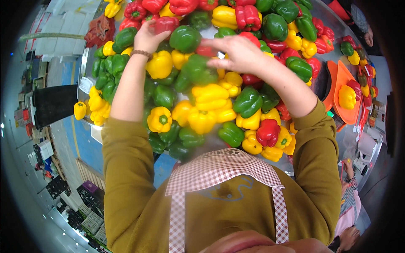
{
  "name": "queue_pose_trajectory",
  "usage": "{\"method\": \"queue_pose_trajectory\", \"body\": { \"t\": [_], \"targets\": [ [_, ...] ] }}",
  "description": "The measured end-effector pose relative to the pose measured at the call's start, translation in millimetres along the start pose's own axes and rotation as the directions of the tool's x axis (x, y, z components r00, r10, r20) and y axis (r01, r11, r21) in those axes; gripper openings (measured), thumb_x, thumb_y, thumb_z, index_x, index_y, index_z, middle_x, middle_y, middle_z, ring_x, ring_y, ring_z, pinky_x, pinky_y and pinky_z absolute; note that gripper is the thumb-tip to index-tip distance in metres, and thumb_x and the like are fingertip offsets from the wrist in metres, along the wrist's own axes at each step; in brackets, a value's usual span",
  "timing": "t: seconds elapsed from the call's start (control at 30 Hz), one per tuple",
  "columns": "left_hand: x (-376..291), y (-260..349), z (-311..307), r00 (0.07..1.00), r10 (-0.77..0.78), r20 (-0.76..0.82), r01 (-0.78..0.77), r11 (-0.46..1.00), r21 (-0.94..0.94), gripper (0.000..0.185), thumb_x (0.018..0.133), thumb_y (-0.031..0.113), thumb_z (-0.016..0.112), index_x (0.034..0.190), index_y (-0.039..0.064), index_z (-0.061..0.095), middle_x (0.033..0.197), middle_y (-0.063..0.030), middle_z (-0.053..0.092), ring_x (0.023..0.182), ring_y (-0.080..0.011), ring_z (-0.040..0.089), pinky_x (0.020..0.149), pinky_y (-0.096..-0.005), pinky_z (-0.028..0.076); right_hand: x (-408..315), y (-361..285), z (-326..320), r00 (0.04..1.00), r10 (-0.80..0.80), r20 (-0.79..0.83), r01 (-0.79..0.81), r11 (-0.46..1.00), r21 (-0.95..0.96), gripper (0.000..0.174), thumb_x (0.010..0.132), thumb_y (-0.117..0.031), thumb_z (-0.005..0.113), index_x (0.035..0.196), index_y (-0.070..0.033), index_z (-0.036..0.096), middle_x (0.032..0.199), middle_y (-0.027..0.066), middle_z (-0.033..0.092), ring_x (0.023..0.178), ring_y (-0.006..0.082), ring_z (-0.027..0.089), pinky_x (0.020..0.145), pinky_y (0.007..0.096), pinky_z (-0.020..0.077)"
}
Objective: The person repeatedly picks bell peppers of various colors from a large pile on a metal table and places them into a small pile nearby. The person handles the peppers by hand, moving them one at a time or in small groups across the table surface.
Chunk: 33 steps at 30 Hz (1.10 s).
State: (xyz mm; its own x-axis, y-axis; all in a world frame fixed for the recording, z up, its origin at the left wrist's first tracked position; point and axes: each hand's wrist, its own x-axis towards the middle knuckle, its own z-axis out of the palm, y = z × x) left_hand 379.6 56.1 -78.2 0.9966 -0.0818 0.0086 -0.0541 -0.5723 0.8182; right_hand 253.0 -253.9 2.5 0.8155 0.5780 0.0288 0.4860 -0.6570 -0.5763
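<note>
A wide heap of red, yellow and green bell peppers covers the metal table (218, 136) before me. At the far left of the heap my left hand (148, 38) has its thumb and fingers around a slightly blurred red bell pepper (166, 25). My right hand (239, 52) hovers over the middle, fingers apart and nothing in its grasp. Just below its fingertips is a motion-blurred green bell pepper (201, 71). Between my hands lies a sharper green bell pepper (185, 38). Nearer my apron are stacked yellow bell peppers (202, 120).
Orange trays (348, 110) stand at the right, one bearing a yellow bell pepper (347, 97). A reddish-brown cloth (99, 28) lies at the far left corner, and a black bin (55, 102) stands left of the table. Other people's hands (368, 36) show along the right side.
</note>
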Motion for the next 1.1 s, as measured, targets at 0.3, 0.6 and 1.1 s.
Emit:
{"method": "queue_pose_trajectory", "body": {
  "t": [0.3, 0.6, 1.1],
  "targets": [
    [-67.1, 31.8, -61.7, 0.991, 0.122, -0.062, -0.092, 0.928, 0.36, 0.065, 0.08, 0.031, 0.082, 0.133, 0.004, 0.057, 0.125, -0.0161, 0.066, 0.113, -0.0279, 0.065, 0.094, -0.0385, 0.053, 112.5, 70.0, 6.9, 0.976, 0.198, 0.092, -0.137, 0.884, -0.446, 0.033, 0.086, -0.025, 0.068, 0.115, -0.009, 0.067, 0.099, 0.0156, 0.072, 0.094, 0.0343, 0.07, 0.082, 0.0469, 0.0558],
    [-121.2, 43.7, -71.9, 0.987, 0.161, 0.012, -0.158, 0.949, 0.271, 0.059, 0.086, 0.027, 0.078, 0.136, 0.004, 0.056, 0.132, -0.0145, 0.061, 0.124, -0.0268, 0.058, 0.104, -0.0402, 0.046, 163.8, 77.9, 37.0, 0.961, 0.013, -0.277, -0.046, 0.993, -0.111, 0.027, 0.081, -0.012, 0.059, 0.104, -0.004, 0.071, 0.105, 0.0183, 0.072, 0.092, 0.0368, 0.07, 0.085, 0.0444, 0.0558],
    [-130.2, 61.5, -39.1, 0.974, 0.228, -0.009, -0.225, 0.967, 0.122, 0.055, 0.084, 0.023, 0.079, 0.129, 0.0, 0.059, 0.125, -0.0175, 0.063, 0.117, -0.0299, 0.06, 0.101, -0.0375, 0.047, 192.2, 126.4, 97.3, 0.983, -0.106, -0.148, -0.029, 0.712, -0.702, 0.019, 0.087, -0.017, 0.055, 0.09, -0.013, 0.074, 0.099, 0.0043, 0.067, 0.1, 0.0229, 0.06, 0.071, 0.0406, 0.0509]
  ]
}}
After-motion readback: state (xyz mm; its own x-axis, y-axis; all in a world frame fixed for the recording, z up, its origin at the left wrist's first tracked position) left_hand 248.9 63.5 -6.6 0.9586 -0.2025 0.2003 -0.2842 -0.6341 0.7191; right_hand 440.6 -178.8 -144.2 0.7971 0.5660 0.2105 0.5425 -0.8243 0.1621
